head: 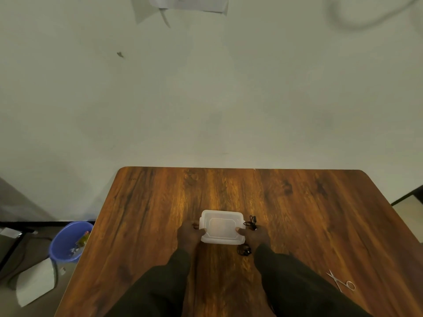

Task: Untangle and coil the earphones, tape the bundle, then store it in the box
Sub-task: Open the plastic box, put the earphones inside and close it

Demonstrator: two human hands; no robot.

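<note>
1. 2 hands grip a translucent white plastic box [221,227], lid on, at the centre of a wood-grain table [297,213]
2. Left hand [190,234] clasps the box's left edge, thumb on top; right hand [253,236] clasps the right edge, fingers curled round it
3. Black earphones [250,223] lie loose on the table just right of the box, by the right hand; a 2nd dark cable bundle [244,250] sits near the box's front-right corner
4. Scissors [341,281] lie well apart, far right; blue bin [68,241] on floor, left of table
</note>
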